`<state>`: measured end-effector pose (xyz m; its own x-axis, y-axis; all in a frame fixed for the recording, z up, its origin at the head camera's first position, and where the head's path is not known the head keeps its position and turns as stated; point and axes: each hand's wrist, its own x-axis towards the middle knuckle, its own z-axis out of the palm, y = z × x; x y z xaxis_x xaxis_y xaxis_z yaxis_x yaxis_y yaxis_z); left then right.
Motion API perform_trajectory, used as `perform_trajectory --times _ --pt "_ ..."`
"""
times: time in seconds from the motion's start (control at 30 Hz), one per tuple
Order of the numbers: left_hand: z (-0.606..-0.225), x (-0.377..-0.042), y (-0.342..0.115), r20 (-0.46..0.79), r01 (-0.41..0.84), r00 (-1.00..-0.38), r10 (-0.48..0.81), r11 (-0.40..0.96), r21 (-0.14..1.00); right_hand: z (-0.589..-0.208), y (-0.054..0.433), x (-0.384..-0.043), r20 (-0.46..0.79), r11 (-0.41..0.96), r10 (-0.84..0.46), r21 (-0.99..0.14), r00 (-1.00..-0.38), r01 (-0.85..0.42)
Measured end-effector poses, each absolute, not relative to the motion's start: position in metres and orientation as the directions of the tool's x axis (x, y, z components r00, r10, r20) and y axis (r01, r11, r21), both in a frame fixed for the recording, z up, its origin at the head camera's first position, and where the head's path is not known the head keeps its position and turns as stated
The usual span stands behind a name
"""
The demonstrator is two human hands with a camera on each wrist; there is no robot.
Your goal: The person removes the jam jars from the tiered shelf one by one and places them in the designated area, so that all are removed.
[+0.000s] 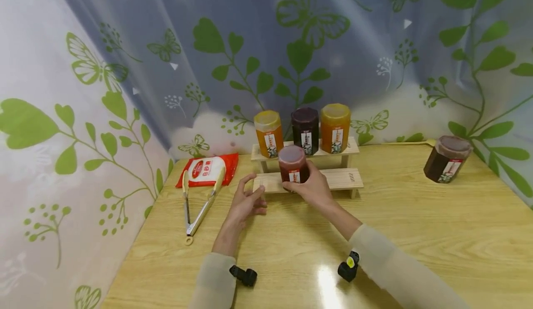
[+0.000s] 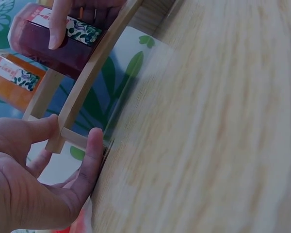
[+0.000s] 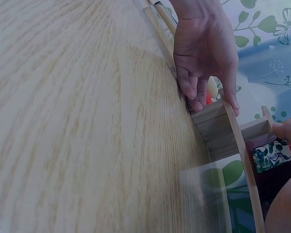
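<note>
My right hand (image 1: 313, 189) grips a dark red jam jar (image 1: 291, 161) by its sides, thumb across the front near the label. The jar stands upright at the lower step of a two-tier wooden rack (image 1: 341, 179). In the left wrist view, its base is right at the plank. My left hand (image 1: 246, 202) holds the left end of that lower plank, thumb at the plank's edge and the other fingers bent beside the leg (image 2: 73, 138). On the upper step stand an orange jar (image 1: 268, 135), a dark purple jar (image 1: 305, 131) and a yellow-orange jar (image 1: 335, 128).
Metal tongs (image 1: 201, 214) with cream tips lie left of the rack, overlapping a red and white packet (image 1: 229, 163). Another dark jar (image 1: 441, 163) stands far right on the wooden table (image 1: 399, 235). A patterned curtain (image 1: 250, 13) hangs behind.
</note>
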<state>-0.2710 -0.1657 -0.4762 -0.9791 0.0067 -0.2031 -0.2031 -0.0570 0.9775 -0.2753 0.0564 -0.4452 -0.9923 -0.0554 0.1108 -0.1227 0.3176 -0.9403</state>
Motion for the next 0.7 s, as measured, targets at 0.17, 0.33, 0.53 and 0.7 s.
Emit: perform_trajectory --times 0.17,0.33,0.53,0.7 --pt "-0.474 -0.272 -0.164 -0.208 -0.208 -0.978 0.007 -0.055 0.976 -0.445 0.058 -0.276 0.107 0.324 -0.054 -0.939 -0.993 -0.119" --pt "-0.473 -0.272 -0.164 -0.211 -0.211 -0.977 0.011 -0.05 0.976 -0.445 0.06 -0.276 0.11 0.332 -0.043 -0.936 -0.993 -0.118" --pt "-0.473 -0.271 -0.165 -0.215 -0.215 -0.977 0.01 -0.054 0.975 -0.443 0.065 -0.275 0.105 0.347 -0.038 -0.931 -0.994 -0.112" --pt "-0.474 -0.271 -0.165 -0.209 -0.209 -0.978 0.01 -0.05 0.977 -0.443 0.075 -0.27 0.093 0.324 -0.042 -0.941 -0.995 -0.102"
